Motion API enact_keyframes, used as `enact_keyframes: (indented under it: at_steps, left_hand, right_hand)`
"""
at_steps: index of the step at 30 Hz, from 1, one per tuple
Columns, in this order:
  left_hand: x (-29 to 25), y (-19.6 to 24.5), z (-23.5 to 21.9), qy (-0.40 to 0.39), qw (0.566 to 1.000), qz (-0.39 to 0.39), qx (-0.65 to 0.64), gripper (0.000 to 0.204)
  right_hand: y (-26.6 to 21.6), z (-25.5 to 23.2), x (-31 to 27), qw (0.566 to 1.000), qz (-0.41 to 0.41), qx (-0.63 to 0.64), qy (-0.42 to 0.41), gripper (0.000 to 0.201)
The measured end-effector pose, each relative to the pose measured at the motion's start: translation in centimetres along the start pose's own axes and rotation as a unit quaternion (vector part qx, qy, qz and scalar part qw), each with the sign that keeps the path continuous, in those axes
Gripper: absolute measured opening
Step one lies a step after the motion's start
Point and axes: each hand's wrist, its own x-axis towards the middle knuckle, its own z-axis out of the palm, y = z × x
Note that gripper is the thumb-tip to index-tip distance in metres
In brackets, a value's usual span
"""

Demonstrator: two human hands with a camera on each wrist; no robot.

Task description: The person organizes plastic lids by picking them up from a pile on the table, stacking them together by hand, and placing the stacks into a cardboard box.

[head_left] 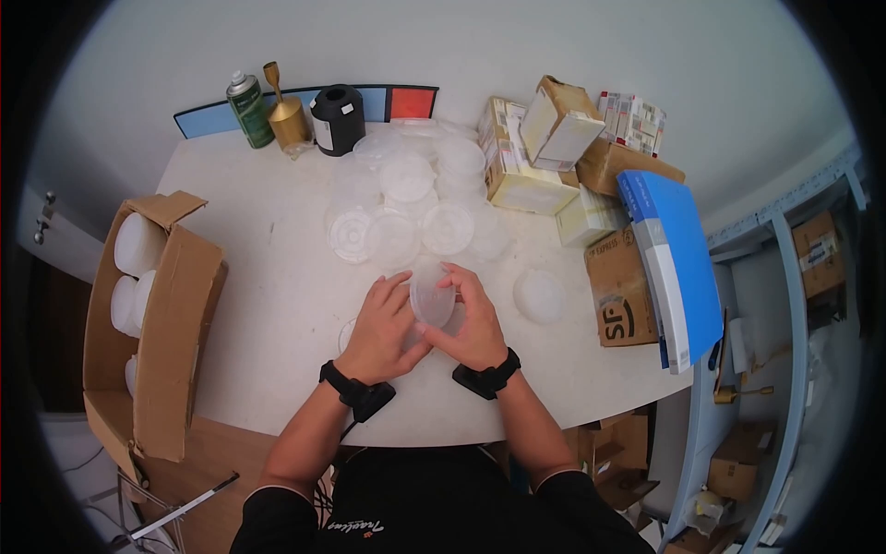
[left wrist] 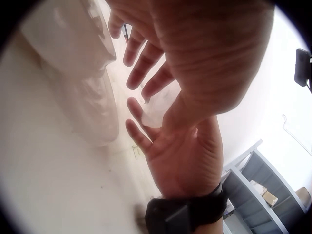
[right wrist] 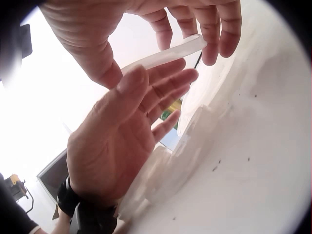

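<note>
In the head view, a translucent round plastic lid [head_left: 430, 294] stands tilted between both hands over the table. My right hand [head_left: 472, 323] pinches it by the rim, thumb at the near end and fingers at the far end. In the right wrist view the lid [right wrist: 170, 54] shows edge-on, with a thin raised rim. My left hand [head_left: 377, 331] is beside it, fingers extended and spread, its thumb [right wrist: 132, 80] close to the lid's near end. Beyond the hands lies a spread of similar clear lids [head_left: 394, 238], overlapping in piles.
A round translucent piece [head_left: 540, 295] lies right of the hands. An open cardboard box [head_left: 175, 342] of white tubs [head_left: 137, 244] stands left. Cartons [head_left: 528, 180] and a blue binder [head_left: 678, 263] line the right. A spray can [head_left: 249, 109] and black holder [head_left: 338, 120] stand behind.
</note>
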Motion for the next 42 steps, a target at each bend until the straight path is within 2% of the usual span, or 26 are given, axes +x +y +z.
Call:
enact_keyframes:
  at_steps: [3,6,9,14,16,19,25,38,42]
  left_hand:
    - [0.0,0.3,-0.9,-0.004,0.999,-0.03,0.022,0.073]
    - [-0.3,0.4,-1.5,-0.006,0.997,-0.061,0.053,0.081]
    - [-0.6,0.6,-1.6,-0.027,0.992,-0.087,0.085,0.086]
    - [-0.9,0.0,-1.6,-0.053,0.991,-0.081,0.096,0.092]
    - [-0.7,0.3,-1.7,-0.063,0.989,-0.088,0.099,0.092]
    - [-0.5,0.3,-1.6,-0.07,0.988,-0.091,0.107,0.094]
    - [-1.0,0.0,-1.9,-0.061,0.986,-0.109,0.111,0.097]
    - [-0.6,0.0,-2.5,-0.074,0.986,-0.124,0.086,0.088]
    - [-0.5,-0.3,-2.7,-0.046,0.991,-0.113,0.047,0.091]
  right_hand:
    - [-0.1,-1.7,-0.1,0.999,0.012,-0.016,0.039,0.073]
    - [1.0,-4.2,-0.3,0.993,-0.016,-0.005,0.118,0.076]
    - [1.9,-7.9,-1.3,0.981,-0.004,-0.074,0.181,0.081]
    - [4.3,-13.7,-3.8,0.964,0.108,-0.194,0.145,0.092]
    - [4.3,-14.5,-4.0,0.958,0.142,-0.213,0.126,0.09]
    - [4.6,-14.9,-4.2,0.967,0.105,-0.205,0.112,0.088]
    - [3.9,-14.5,-3.7,0.962,0.087,-0.252,0.055,0.086]
    - [4.2,-14.2,-3.9,0.962,0.099,-0.254,0.023,0.089]
    - [4.2,-14.1,-3.8,0.964,0.104,-0.246,0.012,0.089]
